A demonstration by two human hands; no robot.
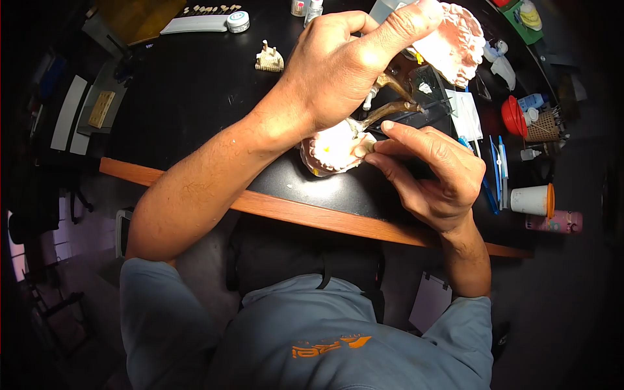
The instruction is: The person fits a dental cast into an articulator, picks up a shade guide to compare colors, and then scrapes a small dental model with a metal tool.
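A dental articulator (390,107) with a brass-coloured frame lies swung apart on the black bench. My left hand (344,62) reaches over it and is closed on the upper dental cast (455,42), thumb along its edge; some of its fingers are hidden. Below the wrist, the pinkish lower dental cast (325,148) with a row of teeth sits near the bench's front edge, washed out by bright light. At its right side my right hand (435,166) pinches thumb and index finger together beside a small pale piece (365,146), whose kind I cannot make out.
A toothed framework (268,58), a shade guide (195,23) and a white jar (238,22) stand at the back left. To the right are blue-handled tools (499,169), a white cup (530,199), a red bowl (513,116) and a pink can (556,221). A wooden edge (312,219) runs along the front.
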